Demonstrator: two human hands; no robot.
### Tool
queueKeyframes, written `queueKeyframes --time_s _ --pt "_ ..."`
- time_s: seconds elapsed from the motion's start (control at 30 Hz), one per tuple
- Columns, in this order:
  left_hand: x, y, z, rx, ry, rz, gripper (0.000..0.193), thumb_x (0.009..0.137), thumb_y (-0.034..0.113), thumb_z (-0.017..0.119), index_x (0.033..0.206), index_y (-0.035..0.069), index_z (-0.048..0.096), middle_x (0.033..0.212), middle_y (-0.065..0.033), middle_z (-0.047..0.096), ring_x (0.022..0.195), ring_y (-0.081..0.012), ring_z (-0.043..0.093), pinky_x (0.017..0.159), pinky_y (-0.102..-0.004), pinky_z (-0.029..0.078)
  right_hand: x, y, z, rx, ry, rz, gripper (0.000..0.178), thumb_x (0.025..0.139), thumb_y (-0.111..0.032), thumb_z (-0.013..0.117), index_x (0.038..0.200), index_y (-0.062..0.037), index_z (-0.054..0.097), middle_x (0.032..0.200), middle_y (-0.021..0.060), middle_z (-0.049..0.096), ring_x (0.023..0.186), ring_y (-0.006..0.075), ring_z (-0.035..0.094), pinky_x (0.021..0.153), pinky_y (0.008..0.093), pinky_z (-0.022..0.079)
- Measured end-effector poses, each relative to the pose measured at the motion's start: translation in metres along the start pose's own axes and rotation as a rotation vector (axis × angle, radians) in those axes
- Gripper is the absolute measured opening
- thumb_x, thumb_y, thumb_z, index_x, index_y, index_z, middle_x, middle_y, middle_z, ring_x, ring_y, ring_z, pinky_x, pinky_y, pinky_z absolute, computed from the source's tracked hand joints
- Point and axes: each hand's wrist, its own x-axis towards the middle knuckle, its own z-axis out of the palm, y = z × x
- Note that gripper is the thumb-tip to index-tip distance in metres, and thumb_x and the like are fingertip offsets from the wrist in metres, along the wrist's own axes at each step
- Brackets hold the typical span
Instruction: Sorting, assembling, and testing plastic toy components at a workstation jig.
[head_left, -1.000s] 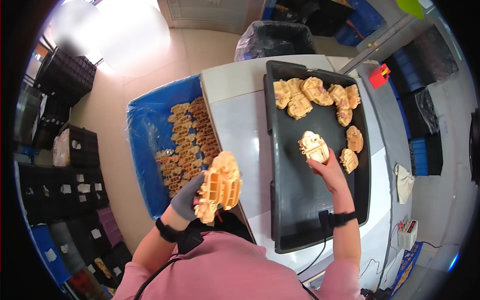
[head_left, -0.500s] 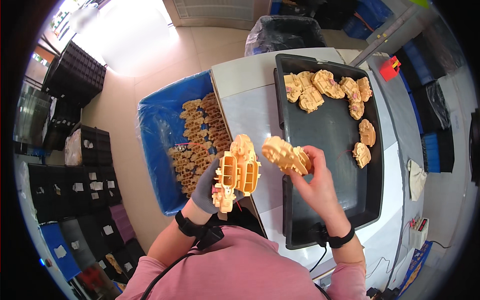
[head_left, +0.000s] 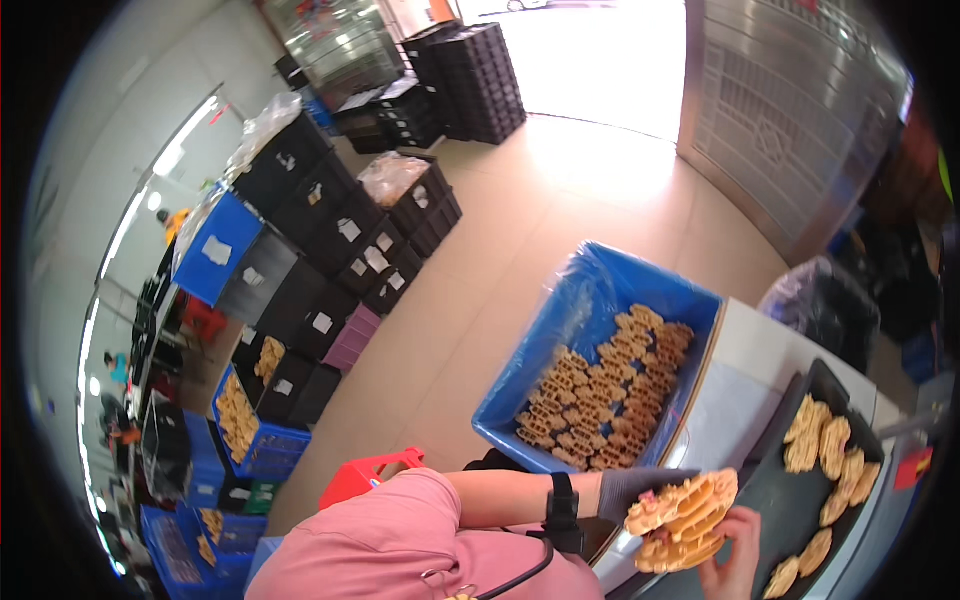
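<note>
Tan molded plastic parts (head_left: 690, 512), ribbed with open slots, are bunched between my hands at the lower right. My left hand (head_left: 632, 492), in a grey glove, is closed around their left side. My bare right hand (head_left: 735, 555) grips their right edge, with its fingers curled behind and partly hidden. How the held parts divide between the hands cannot be seen clearly. Beyond my left forearm stands a blue bin (head_left: 590, 285) lined with clear film, with rows of similar tan parts (head_left: 625, 385) in it. The dark tray (head_left: 765, 480) beside my right hand holds several more.
A white table (head_left: 745, 345) carries the tray. Stacked black crates (head_left: 300, 270) and blue baskets (head_left: 270, 450) of tan parts stand to the left. A red plastic stool or crate (head_left: 370, 478) is near my left shoulder. A film-lined dark bin (head_left: 825, 305) stands at the right.
The view has swung left, toward the floor and crates. The part in my right hand, apart from those in my left before, is now brought against them.
</note>
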Motion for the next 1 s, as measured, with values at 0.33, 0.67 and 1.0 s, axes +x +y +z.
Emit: queueKeyframes --time_s 0.33,0.67,1.0 --pt "-0.005 0.0 -0.031 -0.089 0.039 0.011 0.041 0.092 0.038 0.058 0.117 0.005 0.059 0.104 -0.0068 0.069 0.083 -0.0134 0.069 0.067 -0.0286 0.059 0.022 -0.003 0.002 0.33 0.032 0.094 0.03 0.083 0.003 0.061 0.111 -0.0021 0.052 0.114 0.0092 0.055 0.106 0.0206 0.052 0.095 0.0321 0.04" --pt "-0.019 -0.002 -0.039 -0.115 -0.14 0.043 0.043 0.094 0.038 0.054 0.124 0.007 0.054 0.113 -0.0071 0.066 0.092 -0.0149 0.067 0.073 -0.03 0.059 0.049 0.102 -0.035 0.522 0.24 0.254 0.026 0.076 -0.005 0.067 0.097 -0.0051 0.053 0.093 0.004 0.057 0.084 0.0202 0.056 0.077 0.0329 0.045" --pt "-0.067 0.022 -0.027 -0.103 -0.254 0.243 0.04 0.094 0.034 0.055 0.125 0.008 0.055 0.121 -0.0081 0.062 0.104 -0.016 0.063 0.091 -0.0312 0.052 0.061 0.343 -0.043 -0.325 0.458 0.446 0.057 0.09 -0.023 0.057 0.137 -0.0011 0.035 0.133 0.0209 0.046 0.124 0.0376 0.043 0.102 0.0422 0.034"
